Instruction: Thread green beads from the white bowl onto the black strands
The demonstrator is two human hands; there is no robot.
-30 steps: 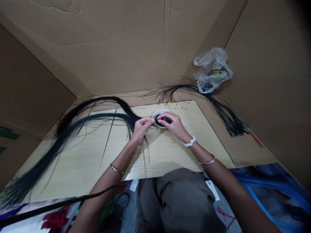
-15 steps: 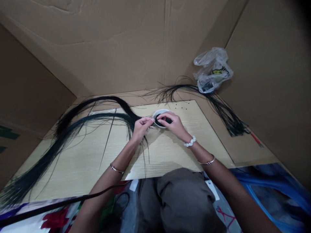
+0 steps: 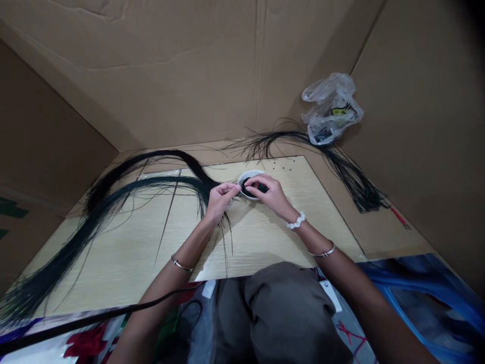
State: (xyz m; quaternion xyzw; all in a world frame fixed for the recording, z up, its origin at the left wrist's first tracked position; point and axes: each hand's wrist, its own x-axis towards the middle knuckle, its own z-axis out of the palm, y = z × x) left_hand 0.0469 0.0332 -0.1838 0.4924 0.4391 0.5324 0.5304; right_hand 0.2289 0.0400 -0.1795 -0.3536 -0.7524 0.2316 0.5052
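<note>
A small white bowl (image 3: 245, 177) of dark beads sits near the far middle of a light wooden board (image 3: 125, 253). My left hand (image 3: 220, 199) is closed in a pinch on thin dark strands, its fingertips at the bowl's left rim. A long bundle of dark strands (image 3: 87, 222) sweeps from that hand to the left and down to the board's near left corner. My right hand (image 3: 271, 194) rests over the bowl's right side with fingers curled and pinched over the beads; what it holds is too small to make out.
Cardboard walls (image 3: 189, 76) close in the back and both sides. A second dark strand bundle (image 3: 352, 182) lies at the right, beside a crumpled clear plastic bag (image 3: 331, 108). A black cable (image 3: 94, 318) crosses the near left. Blue cloth (image 3: 424, 288) lies at the near right.
</note>
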